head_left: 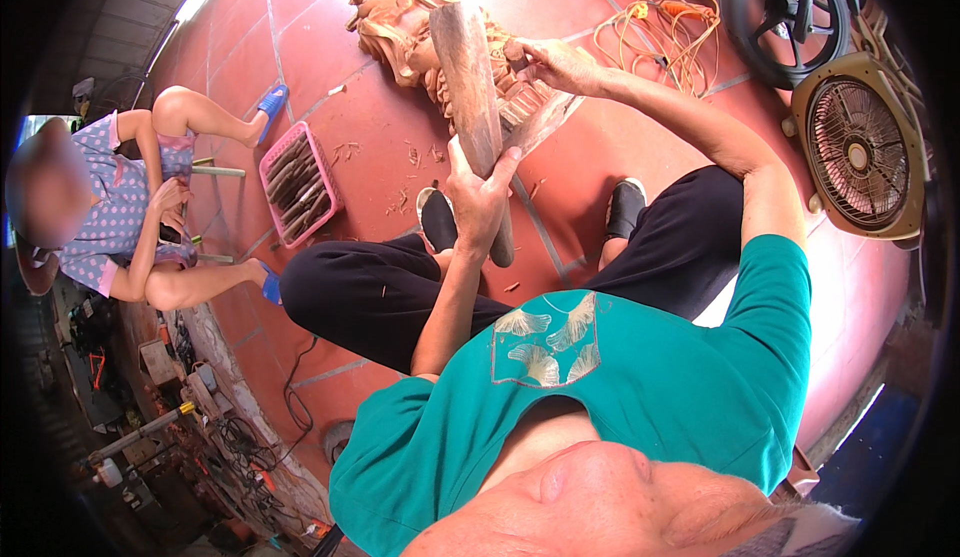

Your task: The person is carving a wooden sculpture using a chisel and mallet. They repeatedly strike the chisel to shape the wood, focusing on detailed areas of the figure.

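Observation:
In my left hand point(479, 197) is a long club-shaped wooden mallet point(466, 72), its broad worn end pointing away from me and its narrow end toward my lap. My fingers wrap around its lower part. Farther off, my right hand point(562, 65) is closed, with a short brown piece point(515, 54) like a tool handle at its fingertips; its lower end is hidden. A carved wooden figure point(400, 32) lies on the floor beyond, partly behind the mallet. Close to my right hand, a wooden plank point(548, 120) slants beside the carving.
A pink basket point(336, 195) of slim wood-handled tools stands to the left, near wood chips. Another person point(120, 207) sits at far left. Orange cord point(690, 47), a wheel point(785, 12) and a box fan point(862, 152) are at right. Tools and cables point(215, 427) crowd the lower left.

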Demonstrator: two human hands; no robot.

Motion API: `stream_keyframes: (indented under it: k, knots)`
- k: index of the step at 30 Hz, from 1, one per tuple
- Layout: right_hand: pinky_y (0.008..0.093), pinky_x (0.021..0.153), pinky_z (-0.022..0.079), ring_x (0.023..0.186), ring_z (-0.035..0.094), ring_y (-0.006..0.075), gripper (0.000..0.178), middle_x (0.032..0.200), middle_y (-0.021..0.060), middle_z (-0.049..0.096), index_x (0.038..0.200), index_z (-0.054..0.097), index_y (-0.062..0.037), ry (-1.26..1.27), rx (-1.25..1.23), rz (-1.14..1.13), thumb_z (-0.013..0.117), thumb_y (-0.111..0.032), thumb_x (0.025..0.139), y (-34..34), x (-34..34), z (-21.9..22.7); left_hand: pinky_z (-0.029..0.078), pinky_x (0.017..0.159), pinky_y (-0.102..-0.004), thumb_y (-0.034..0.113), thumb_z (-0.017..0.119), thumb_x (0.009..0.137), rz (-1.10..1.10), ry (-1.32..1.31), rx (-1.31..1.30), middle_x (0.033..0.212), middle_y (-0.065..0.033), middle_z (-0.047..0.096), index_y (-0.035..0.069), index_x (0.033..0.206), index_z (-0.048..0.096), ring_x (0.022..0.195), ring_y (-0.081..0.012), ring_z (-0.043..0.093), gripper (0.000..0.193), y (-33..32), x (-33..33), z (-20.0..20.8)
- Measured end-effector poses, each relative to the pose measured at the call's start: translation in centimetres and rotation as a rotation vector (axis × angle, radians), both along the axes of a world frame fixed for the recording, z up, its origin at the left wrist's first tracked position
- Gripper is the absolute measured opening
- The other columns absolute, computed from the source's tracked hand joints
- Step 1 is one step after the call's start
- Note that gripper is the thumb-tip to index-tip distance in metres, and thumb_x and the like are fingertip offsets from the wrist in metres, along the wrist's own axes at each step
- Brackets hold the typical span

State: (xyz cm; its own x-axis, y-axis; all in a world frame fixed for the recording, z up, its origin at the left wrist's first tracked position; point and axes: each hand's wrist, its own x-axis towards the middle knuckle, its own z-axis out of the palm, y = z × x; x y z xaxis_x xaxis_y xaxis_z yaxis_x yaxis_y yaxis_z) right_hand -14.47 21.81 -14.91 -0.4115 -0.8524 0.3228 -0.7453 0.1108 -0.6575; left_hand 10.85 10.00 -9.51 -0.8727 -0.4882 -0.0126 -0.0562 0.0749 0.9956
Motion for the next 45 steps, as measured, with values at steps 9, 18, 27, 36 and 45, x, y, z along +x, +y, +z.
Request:
stream_keyframes:
  k: [9, 18, 27, 36, 45]
  knots:
    - [0.0452, 0.074, 0.050, 0.082, 0.065, 0.0386, 0.020, 0.087, 0.0193, 0.065, 0.105, 0.054, -0.0031, 0.101, -0.071, 0.015, 0.058, 0.002, 0.086, -0.1, 1.2, 1.3, 0.047, 0.050, -0.0236, 0.012, 0.072, 0.091, 0.007, -0.011, 0.006, 0.082, -0.0044, 0.060, 0.001, 0.117, 0.048, 0.060, -0.0081, 0.056, 0.037, 0.3, 0.2, 1.0]
    - [0.0448, 0.077, 0.052, 0.091, 0.069, 0.0344, 0.020, 0.093, 0.0172, 0.068, 0.104, 0.053, -0.0025, 0.063, 0.047, 0.035, 0.059, 0.002, 0.086, -0.5, 0.7, 1.2, 0.048, 0.055, -0.0237, 0.008, 0.071, 0.091, 0.073, 0.168, -0.081, 0.087, -0.0058, 0.061, 0.001, 0.119, 0.046, 0.064, -0.0086, 0.057, 0.038, 0.1, 0.0, -0.7]
    - [0.0438, 0.078, 0.053, 0.092, 0.071, 0.0311, 0.025, 0.096, 0.0174, 0.068, 0.111, 0.055, -0.0029, 0.124, 0.013, 0.050, 0.061, -0.001, 0.086, -0.9, 2.0, 2.1, 0.050, 0.055, -0.0255, 0.016, 0.073, 0.090, -0.017, -0.094, -0.270, 0.090, -0.0081, 0.065, -0.001, 0.117, 0.048, 0.067, -0.0107, 0.061, 0.041, -0.7, -0.8, -2.2]
    - [0.0426, 0.077, 0.052, 0.092, 0.070, 0.0306, 0.023, 0.102, 0.0157, 0.069, 0.107, 0.053, 0.0000, 0.006, 0.045, 0.117, 0.060, 0.002, 0.085, -0.8, 1.0, 1.1, 0.046, 0.048, -0.0246, 0.017, 0.075, 0.090, 0.129, 0.070, -0.122, 0.080, -0.0045, 0.061, 0.001, 0.113, 0.050, 0.057, -0.0083, 0.056, 0.038, 0.4, -0.4, -0.5]
    - [0.0426, 0.074, 0.054, 0.092, 0.072, 0.0326, 0.037, 0.104, 0.0187, 0.068, 0.118, 0.052, 0.0001, -0.025, 0.141, 0.137, 0.053, 0.008, 0.082, -0.9, 2.6, 2.0, 0.051, 0.052, -0.0281, 0.021, 0.073, 0.090, -0.031, -0.037, 0.037, 0.083, -0.0079, 0.066, 0.000, 0.116, 0.050, 0.059, -0.0124, 0.060, 0.041, -0.1, 0.5, -0.7]
